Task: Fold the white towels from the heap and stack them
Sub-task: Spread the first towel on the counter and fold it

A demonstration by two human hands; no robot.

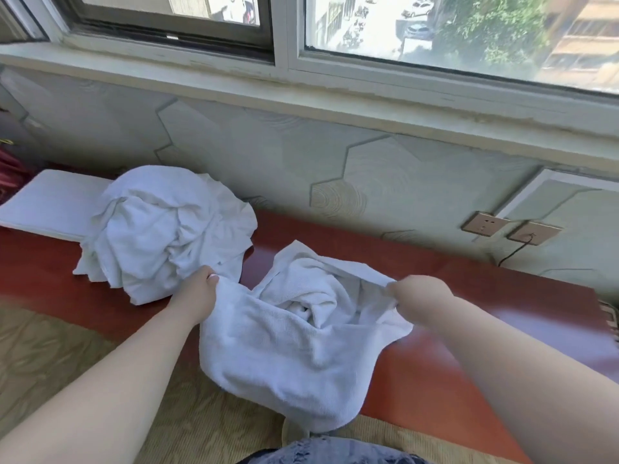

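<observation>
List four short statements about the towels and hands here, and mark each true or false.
1. The left hand and right hand both grip one towel. True.
2. A folded stack lies at far left, partly hidden by the heap. True.
3. The heap lies right of the held towel. False: it lies left of it.
4. The held towel is folded flat. False: it is crumpled, bunched in the middle.

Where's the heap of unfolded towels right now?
Head view, left of centre: the heap lies on the red surface below the window, covering the right end of a flat white stack, just beyond the left hand, which grips another towel.
</observation>
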